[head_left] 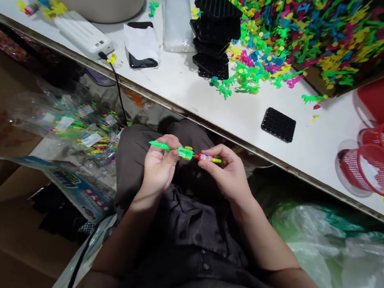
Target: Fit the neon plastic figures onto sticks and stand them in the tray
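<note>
Left fingers (pixel 171 157) tight around green toy (pixel 186 153), right fingers (pixel 212 167) around pink tube (pixel 206 157), open gap before table edge (pixel 169 104).

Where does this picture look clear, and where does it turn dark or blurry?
Head view: the green piece in the left hand looks fairly clear; head view: the white tabletop is bright, the top right corner dark; head view: the cardboard box at lower left is dim and soft.

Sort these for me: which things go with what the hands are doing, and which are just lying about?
Seem to belong:
green toy piece, in the left hand
red-and-yellow piece, in the right hand
probably the heap of bright pieces

Seem to be just lying about:
white power bank
phone, partly under white paper
</note>
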A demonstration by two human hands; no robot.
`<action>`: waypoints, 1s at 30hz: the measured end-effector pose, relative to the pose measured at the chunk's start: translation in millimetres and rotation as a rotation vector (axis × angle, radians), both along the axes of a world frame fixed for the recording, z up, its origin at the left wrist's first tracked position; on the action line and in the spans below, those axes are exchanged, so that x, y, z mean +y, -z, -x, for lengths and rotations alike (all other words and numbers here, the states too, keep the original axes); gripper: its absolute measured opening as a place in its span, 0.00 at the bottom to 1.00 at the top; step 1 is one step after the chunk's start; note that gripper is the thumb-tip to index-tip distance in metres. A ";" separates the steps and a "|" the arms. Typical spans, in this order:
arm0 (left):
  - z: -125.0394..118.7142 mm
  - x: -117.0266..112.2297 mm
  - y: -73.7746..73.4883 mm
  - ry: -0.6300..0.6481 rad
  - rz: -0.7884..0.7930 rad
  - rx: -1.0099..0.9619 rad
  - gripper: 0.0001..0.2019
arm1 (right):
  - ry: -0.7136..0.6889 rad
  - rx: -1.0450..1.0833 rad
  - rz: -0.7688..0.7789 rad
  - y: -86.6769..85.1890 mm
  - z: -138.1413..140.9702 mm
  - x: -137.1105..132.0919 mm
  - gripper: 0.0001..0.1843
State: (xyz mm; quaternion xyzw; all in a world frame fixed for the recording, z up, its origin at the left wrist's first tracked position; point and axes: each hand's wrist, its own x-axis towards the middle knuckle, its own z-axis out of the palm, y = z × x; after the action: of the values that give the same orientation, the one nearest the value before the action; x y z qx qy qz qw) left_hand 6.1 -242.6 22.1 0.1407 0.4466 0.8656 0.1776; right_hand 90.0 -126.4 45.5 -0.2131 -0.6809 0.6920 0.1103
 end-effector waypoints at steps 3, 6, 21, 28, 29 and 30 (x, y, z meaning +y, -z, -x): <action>2.9 -1.1 1.6 0.023 0.025 0.045 0.12 | -0.034 -0.041 0.119 1.6 0.8 0.3 0.13; 4.8 -2.5 3.0 0.031 0.052 0.103 0.11 | -0.037 -0.055 0.215 3.6 1.5 -0.3 0.13; 5.2 -3.8 13.6 0.088 0.161 0.059 0.07 | -0.263 -0.061 -0.323 -0.9 -2.2 17.5 0.10; -9.3 11.6 20.4 0.294 0.399 -0.025 0.22 | -0.084 -0.019 -0.755 -3.1 -11.5 89.8 0.09; -11.1 16.2 20.8 0.313 0.449 0.024 0.21 | 0.061 -0.016 -0.709 -1.0 -15.0 109.2 0.09; -12.3 21.8 20.2 0.334 0.491 0.099 0.19 | 0.208 -0.002 -0.647 1.9 -18.8 130.1 0.09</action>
State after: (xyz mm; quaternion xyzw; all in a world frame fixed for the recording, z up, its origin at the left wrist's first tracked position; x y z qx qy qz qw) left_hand 18.4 -220.8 1.9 0.2069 0.6212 0.6828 0.3242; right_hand 108.7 3.7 43.6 -0.2364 -0.8398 0.4248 0.2415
